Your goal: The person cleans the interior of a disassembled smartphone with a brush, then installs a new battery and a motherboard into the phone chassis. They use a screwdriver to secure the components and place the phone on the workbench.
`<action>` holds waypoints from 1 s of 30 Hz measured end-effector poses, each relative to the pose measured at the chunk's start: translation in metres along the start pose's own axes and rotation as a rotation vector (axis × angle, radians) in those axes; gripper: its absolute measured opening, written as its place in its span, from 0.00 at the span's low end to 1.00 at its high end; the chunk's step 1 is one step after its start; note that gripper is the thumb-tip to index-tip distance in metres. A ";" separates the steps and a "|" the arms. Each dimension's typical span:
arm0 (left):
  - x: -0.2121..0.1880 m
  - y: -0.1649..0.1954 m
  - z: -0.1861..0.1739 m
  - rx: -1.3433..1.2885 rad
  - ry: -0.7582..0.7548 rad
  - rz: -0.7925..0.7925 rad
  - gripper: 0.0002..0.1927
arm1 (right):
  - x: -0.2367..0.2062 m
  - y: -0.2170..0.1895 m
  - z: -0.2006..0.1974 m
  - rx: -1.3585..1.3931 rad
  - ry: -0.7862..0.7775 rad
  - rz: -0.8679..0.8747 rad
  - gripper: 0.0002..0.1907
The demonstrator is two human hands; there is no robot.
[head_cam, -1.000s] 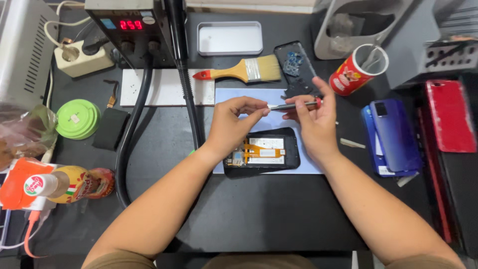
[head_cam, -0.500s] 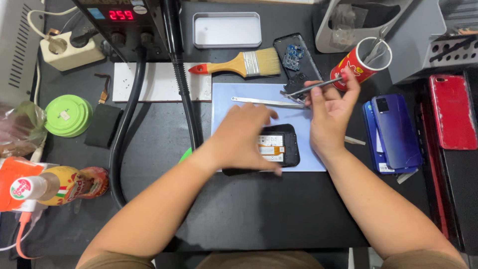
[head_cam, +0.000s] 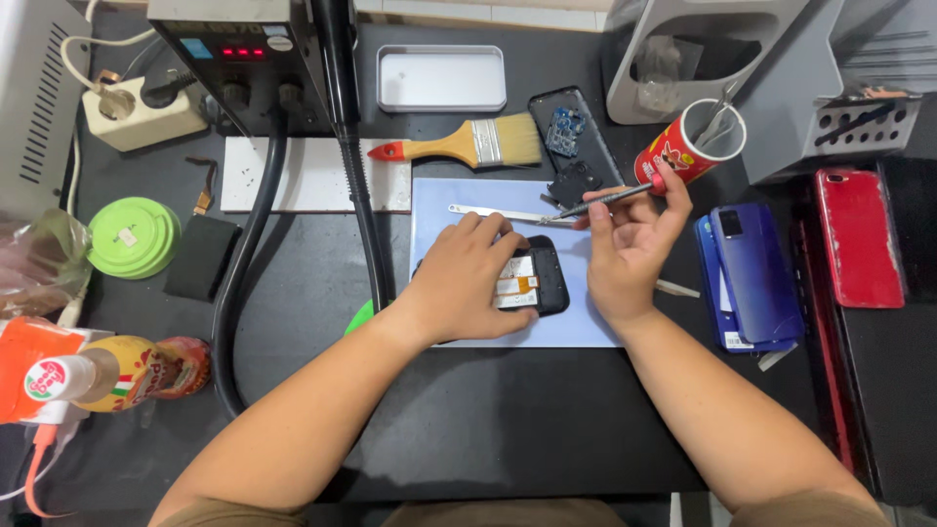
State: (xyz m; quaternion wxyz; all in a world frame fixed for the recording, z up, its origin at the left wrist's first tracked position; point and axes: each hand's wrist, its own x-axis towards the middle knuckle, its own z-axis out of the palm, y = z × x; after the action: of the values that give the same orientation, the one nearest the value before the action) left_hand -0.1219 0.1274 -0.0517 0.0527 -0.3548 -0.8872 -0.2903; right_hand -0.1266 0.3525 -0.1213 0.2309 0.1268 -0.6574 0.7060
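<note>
Two bare forearms enter from six o'clock, without sleeves, watch or rings. The left hand point(head_cam: 468, 283) and right hand point(head_cam: 625, 249) are ungloved, with short nails.
</note>
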 end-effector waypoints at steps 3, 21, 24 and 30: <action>0.003 0.002 -0.001 0.027 0.022 -0.039 0.35 | 0.002 -0.001 0.001 -0.003 0.007 0.006 0.37; 0.022 -0.006 -0.006 -0.467 0.201 -0.210 0.08 | 0.010 -0.008 0.005 0.052 -0.113 0.025 0.36; 0.020 -0.010 -0.005 -0.455 0.206 -0.222 0.07 | 0.008 -0.006 0.007 0.024 -0.111 0.022 0.36; 0.017 -0.017 -0.001 -0.466 0.223 -0.197 0.06 | 0.006 -0.002 0.008 0.002 -0.112 0.021 0.36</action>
State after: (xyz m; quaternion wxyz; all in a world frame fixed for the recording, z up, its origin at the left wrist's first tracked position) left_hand -0.1459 0.1279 -0.0539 0.0385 -0.2354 -0.8154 -0.5275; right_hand -0.1317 0.3460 -0.1160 0.1863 0.1593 -0.6697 0.7010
